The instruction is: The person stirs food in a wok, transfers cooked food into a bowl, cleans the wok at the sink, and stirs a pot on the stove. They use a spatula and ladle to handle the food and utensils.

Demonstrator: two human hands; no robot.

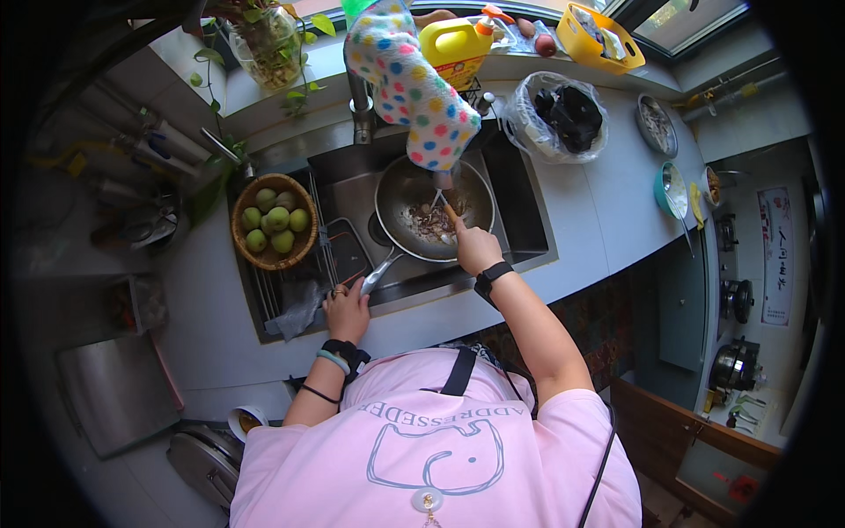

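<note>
A wok (430, 239) with brown and pale food scraps on its inside sits in the stainless steel sink (343, 173). My left hand (347, 313) grips the end of the wok's metal handle (381, 273). Inside the wok, my right hand (478, 248) holds a wooden-handled tool (451, 214), its index finger laid along the wood. What the tool's far end looks like is hard to make out. Right above hangs a faucet end wrapped in a polka-dot cloth (432, 92). A thin whitish streak, perhaps water, shows below its nozzle (442, 179).
A wicker basket of green fruit (274, 181) stands at the sink's left. Right of the sink is a plastic bag (528, 146) holding something black. A yellow jug (455, 45) and a glass plant vase (264, 56) line the window side. Bowls (667, 191) stand farther right.
</note>
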